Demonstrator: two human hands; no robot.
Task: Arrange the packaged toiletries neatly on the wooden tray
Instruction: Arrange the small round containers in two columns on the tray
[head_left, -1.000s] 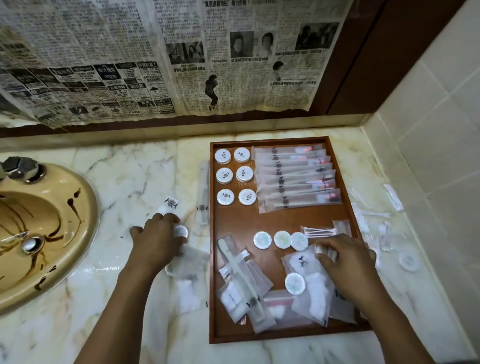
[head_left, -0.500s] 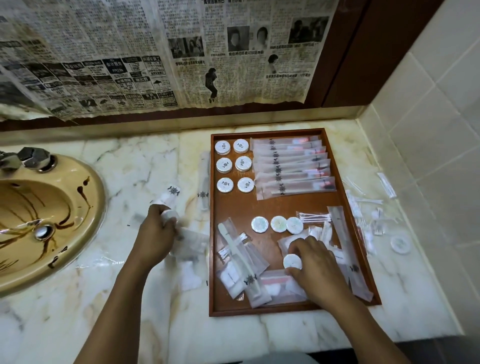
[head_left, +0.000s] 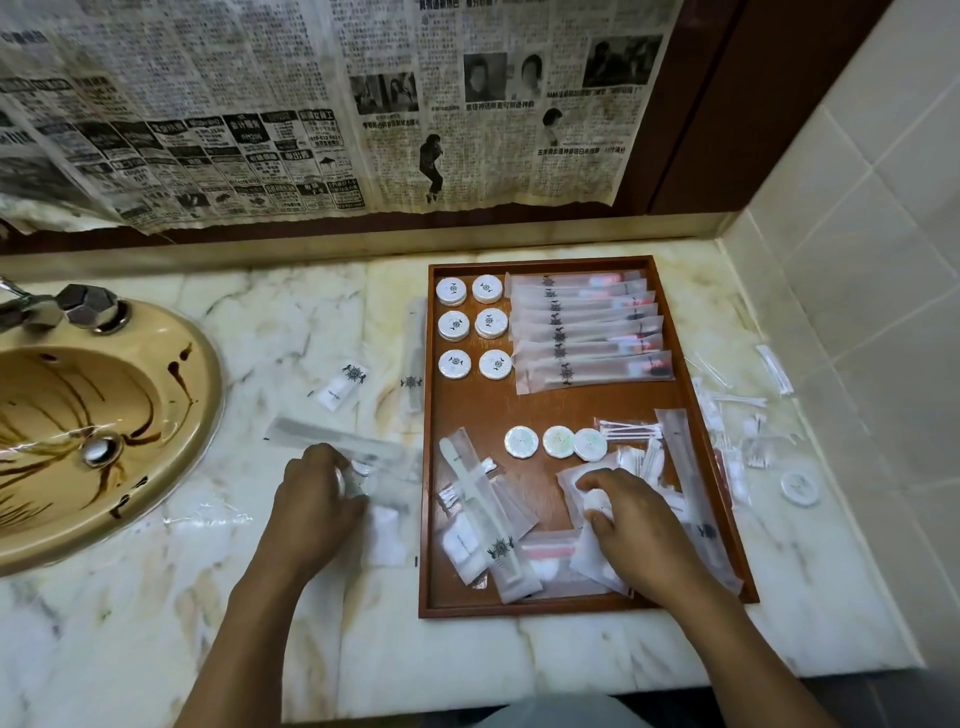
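Gripping a blurred clear packet (head_left: 383, 486) on the marble table (head_left: 260, 332) with left hand (head_left: 317, 504), pinching a white packet (head_left: 596, 503) inside the wooden tray (head_left: 467, 410) with right hand (head_left: 641, 530).

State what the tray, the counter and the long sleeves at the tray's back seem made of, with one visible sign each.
Tray: wood, probably varnished; reddish-brown with a soft sheen. Counter: polished marble or a look-alike; cream with grey veins, glossy. Long sleeves: thin frosted plastic film; contents show through dimly.
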